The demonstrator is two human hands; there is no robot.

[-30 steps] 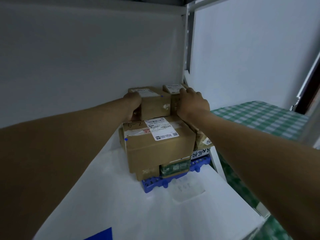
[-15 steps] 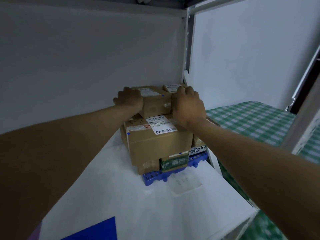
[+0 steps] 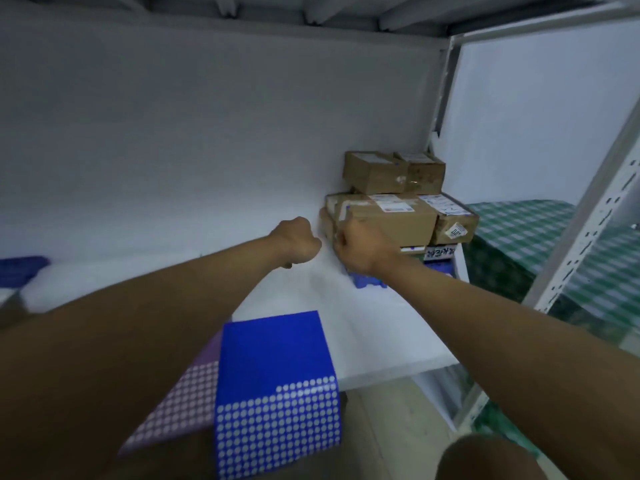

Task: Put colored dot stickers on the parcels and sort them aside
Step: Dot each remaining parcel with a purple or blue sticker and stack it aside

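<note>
The parcels (image 3: 398,206) are sitting stacked at two o'clock on the shelf (image 3: 363,327). Left hand (image 3: 298,244) is curling empty; right hand (image 3: 356,245) fingers are hidden, so cannot tell. Reaching for the blue sticker sheet (image 3: 277,393) at six o'clock seems best.

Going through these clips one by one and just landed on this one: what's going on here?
A person is working at a white shelf that holds a stack of cardboard parcels in its right corner. Both hands are low in front of the stack: the left hand is a loose fist holding nothing visible, and the right hand is curled by the lower left corner of the big parcel. Whether it grips it is unclear. A blue dot-sticker sheet and a purple one lie at the front edge.
</note>
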